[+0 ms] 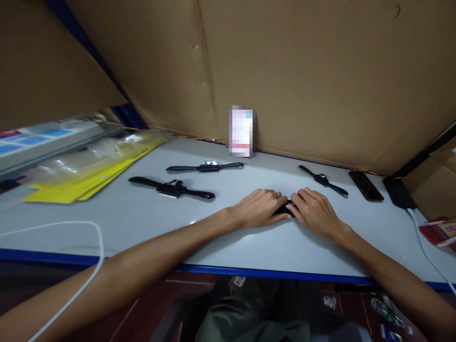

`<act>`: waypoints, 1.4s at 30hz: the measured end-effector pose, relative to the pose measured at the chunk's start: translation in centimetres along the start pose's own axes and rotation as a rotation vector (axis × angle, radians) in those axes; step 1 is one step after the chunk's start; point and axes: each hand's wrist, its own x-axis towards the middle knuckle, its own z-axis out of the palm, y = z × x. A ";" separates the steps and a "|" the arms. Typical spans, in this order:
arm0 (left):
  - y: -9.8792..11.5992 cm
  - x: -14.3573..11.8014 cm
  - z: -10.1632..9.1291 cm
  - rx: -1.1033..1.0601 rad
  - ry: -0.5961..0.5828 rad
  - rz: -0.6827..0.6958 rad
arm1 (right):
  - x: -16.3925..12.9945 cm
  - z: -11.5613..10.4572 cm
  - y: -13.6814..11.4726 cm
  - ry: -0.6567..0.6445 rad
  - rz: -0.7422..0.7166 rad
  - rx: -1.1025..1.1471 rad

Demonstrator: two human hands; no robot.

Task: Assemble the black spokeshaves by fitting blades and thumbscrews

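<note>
Both of your hands are down on the table (142, 213), meeting over one small black watch (286, 208) that lies flat between them. Your left hand (260, 208) covers its left end with the fingers curled over it, and your right hand (315, 209) closes on the right end, fingertips pinching at the middle. Most of the watch is hidden under your fingers, so you cannot tell from here whether the strap is joined to the body or only laid against it.

Judging by the grip, you are partway through working on this one watch, at the point where strap and body meet. The next move calls for small, steady finger pressure rather than force, with the piece kept pressed to the table so it does not twist.

Three more watches lie untouched: two to your left, a near one (171, 188) and a far one (205, 166), and one (323, 180) just beyond your right hand. A dark phone (365, 185) sits further right, beside a black block (398, 193) with a white cable (425, 247).
</note>
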 end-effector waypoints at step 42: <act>1.1 0.2 0.4 -0.034 0.010 -0.125 | 0.3 0.0 -0.9 -0.269 0.182 -0.015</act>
